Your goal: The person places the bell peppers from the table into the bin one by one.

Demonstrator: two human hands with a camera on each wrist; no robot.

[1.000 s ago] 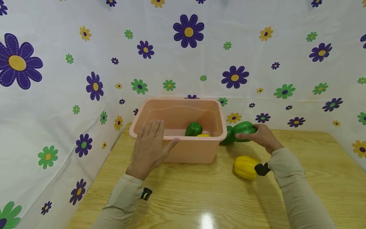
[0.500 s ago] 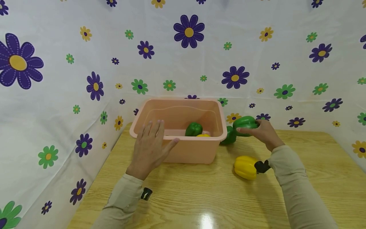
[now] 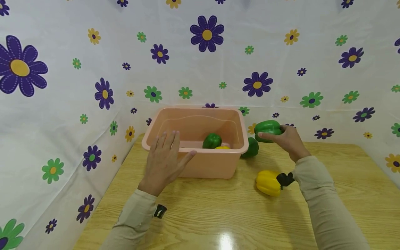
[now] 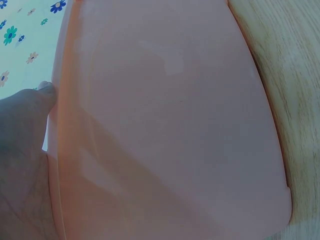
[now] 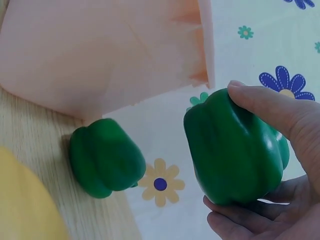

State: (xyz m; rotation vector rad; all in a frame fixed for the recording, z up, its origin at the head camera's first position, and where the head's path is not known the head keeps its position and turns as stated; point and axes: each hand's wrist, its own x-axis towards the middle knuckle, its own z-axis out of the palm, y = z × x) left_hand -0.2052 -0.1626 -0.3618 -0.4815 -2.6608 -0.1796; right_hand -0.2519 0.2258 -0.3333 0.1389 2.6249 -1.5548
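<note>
My right hand [image 3: 290, 140] grips a green bell pepper [image 3: 267, 131], held up off the table to the right of a pink plastic bin [image 3: 206, 163]. In the right wrist view the thumb lies on one side of this pepper [image 5: 232, 150] and the fingers on the other. A second green bell pepper [image 5: 106, 157] rests on the table close beside the bin. Flat and with straight fingers, my left hand [image 3: 164, 163] rests on the bin's near rim. Inside the bin are a green bell pepper [image 3: 212, 141] and a yellow thing [image 3: 222, 147], mostly hidden by the rim.
On the wooden table [image 3: 200, 208], a yellow bell pepper [image 3: 268, 183] lies in front of the right forearm, partly overlapped by a black wrist device [image 3: 285, 179]. A white cloth with printed flowers [image 3: 175, 73] hangs behind the table and along the left.
My right hand has lifted the green bell pepper upward, away from the other green pepper beside the bin. The left hand and bin have stayed in place.
</note>
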